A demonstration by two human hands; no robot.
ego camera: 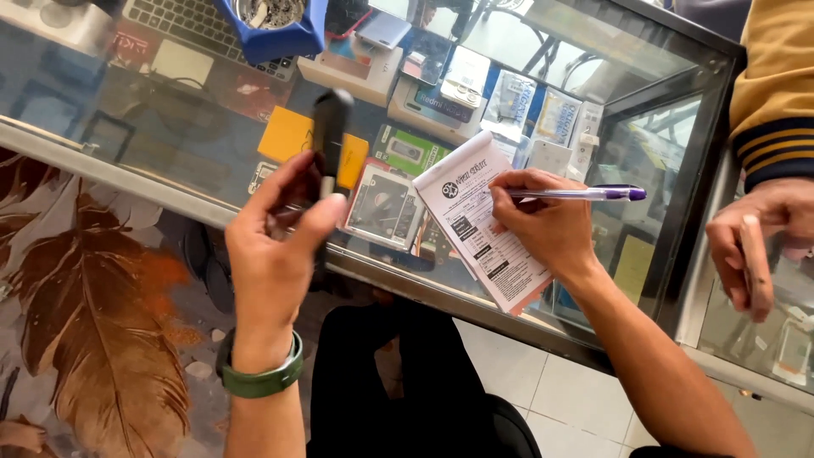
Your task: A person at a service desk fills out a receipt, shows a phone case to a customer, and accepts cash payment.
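Observation:
My left hand [275, 237] holds a slim black phone [329, 136] edge-on and upright above the glass counter [170, 127]; a green band circles that wrist. My right hand [543, 220] grips a clear pen with a purple cap [585, 193], its tip resting on a white printed form pad [487, 225] that lies slanted on the glass near the counter's front edge.
Another person's hand [755, 242] in a yellow sleeve with dark cuff rests at the right on the counter. Under the glass lie boxed accessories and a yellow card [288, 134]. A blue tray [275, 34] and a laptop [182, 21] sit at the back. Leaf-patterned floor lies at left.

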